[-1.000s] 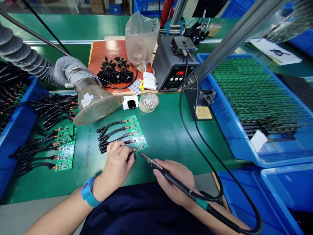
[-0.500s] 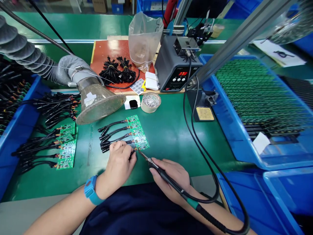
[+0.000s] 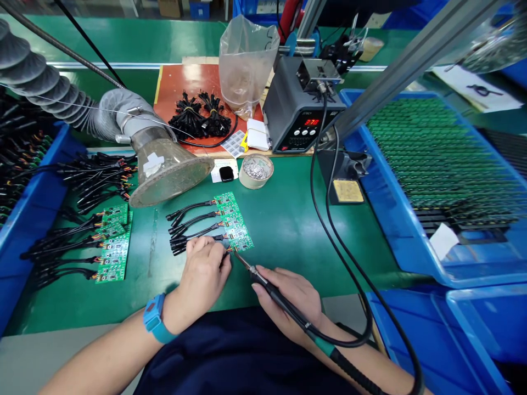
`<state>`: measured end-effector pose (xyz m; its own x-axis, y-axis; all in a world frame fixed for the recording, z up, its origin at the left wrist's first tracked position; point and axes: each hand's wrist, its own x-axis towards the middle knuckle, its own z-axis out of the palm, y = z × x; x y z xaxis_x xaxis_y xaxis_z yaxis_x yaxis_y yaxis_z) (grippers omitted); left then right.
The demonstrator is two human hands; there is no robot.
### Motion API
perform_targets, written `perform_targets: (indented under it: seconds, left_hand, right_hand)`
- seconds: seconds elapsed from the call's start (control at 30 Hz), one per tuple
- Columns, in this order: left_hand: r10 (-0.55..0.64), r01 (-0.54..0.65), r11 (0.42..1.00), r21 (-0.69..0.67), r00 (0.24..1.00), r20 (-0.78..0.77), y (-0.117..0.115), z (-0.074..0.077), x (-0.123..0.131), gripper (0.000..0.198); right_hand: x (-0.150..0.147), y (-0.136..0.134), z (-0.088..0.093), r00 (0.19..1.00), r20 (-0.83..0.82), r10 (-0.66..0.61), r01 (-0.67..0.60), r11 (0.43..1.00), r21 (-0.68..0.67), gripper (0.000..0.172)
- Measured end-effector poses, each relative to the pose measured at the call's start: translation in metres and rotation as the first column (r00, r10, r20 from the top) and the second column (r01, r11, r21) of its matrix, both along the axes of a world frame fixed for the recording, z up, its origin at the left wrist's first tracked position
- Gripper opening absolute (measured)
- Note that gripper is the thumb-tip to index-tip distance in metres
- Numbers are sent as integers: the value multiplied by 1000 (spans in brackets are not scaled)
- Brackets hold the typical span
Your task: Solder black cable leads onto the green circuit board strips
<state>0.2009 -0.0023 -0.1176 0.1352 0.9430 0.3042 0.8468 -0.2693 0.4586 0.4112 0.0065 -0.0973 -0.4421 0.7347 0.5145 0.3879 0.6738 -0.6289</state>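
Observation:
My right hand [image 3: 290, 299] grips a soldering iron [image 3: 280, 300], its tip touching or nearly touching the near edge of a green circuit board panel [image 3: 234, 219]. Beside that tip my left hand [image 3: 205, 271] is closed in a pinch on a short black cable, whose orange and red wire ends meet the board's near end; the fingers hide most of this cable. Several other black cables [image 3: 193, 211] run leftward from the same panel. A blue wrist strap [image 3: 155, 318] circles my left wrist.
A fume extractor hood [image 3: 171, 175] hangs at left, above finished-looking boards with cables [image 3: 113, 247]. Behind stand a solder tin [image 3: 256, 171] and a soldering station [image 3: 302, 115]. The iron's stand [image 3: 346, 175] and a blue bin of boards [image 3: 399, 241] are right; the iron's cord loops between.
Both hands keep almost the same pose at the panel's near end. The whole view has shifted slightly, so most things appear a little to the right.

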Motion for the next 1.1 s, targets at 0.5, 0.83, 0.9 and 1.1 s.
perform_targets:
  seconds: [0.5,0.83,0.9,1.1]
  left_hand:
    - [8,-9,1000,-17,999,-31,0,0,2,16]
    - [17,-19,1000,-24,998,-52,-1,-1,2,17]
    - [15,-16,1000,-24,998,-53,-1,-1,3,17]
    - [15,-16,1000,-22,999,-47,-1,0,3,17]
  right_hand:
    - [1,-4,-3,999,14,-34,34,999,2,35]
    - [1,-4,-6,1000,6,-20,20,998,53,40]
    - [0,-5,-7,1000,0,-16,16,998,63,40]
    - [5,-7,-1,998,25,-57,56,998,38,35]
